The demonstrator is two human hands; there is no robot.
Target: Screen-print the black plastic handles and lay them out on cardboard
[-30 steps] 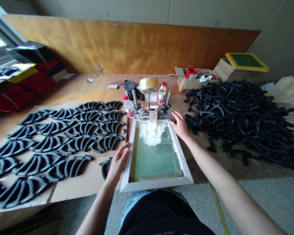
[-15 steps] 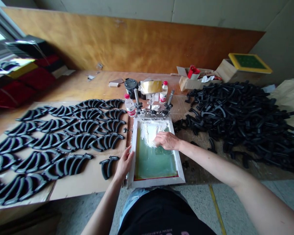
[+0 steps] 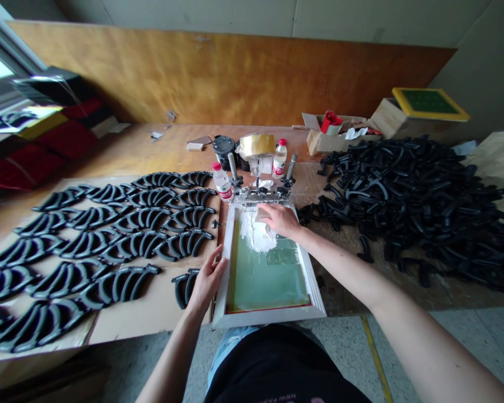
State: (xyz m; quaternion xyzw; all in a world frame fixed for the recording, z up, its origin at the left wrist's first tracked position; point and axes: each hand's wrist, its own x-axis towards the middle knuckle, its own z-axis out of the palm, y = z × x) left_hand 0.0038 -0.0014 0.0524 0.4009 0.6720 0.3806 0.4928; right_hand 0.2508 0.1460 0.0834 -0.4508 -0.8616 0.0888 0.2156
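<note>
The screen frame (image 3: 273, 315) lies directly below and in front of the right hand (image 3: 277, 219), its near rail toward the person's body. The green mesh (image 3: 269, 286) fills the frame. White paste (image 3: 256, 239) is heaped on the far part of the mesh, beneath and to the left of the right hand's fingertips.

Right hand: fingers closed on a small pale scraper (image 3: 261, 215), gripped at its upper part. The scraper stands at the far end of the paste. The hand's exact clearance above the mesh cannot be told.

Left hand (image 3: 209, 278): fingers parted and lightly bent, laid against the outside of the left rail, nearer the body than the right hand. It holds no separate item.

Beyond the right hand, a metal clamp (image 3: 262, 195) with two upright posts adjoins the frame's far rail. Behind the clamp: a tape roll (image 3: 256, 145), a black tub (image 3: 224, 146) and two red-capped bottles (image 3: 223, 184), one at each side.

Left of the left hand, curved black parts (image 3: 121, 285) are set in rows on cardboard (image 3: 130, 320); a small group lies just beside that hand. Right of the right hand, well apart, is a loose black pile (image 3: 386, 196). An open carton (image 3: 317, 145) stands behind the pile.
</note>
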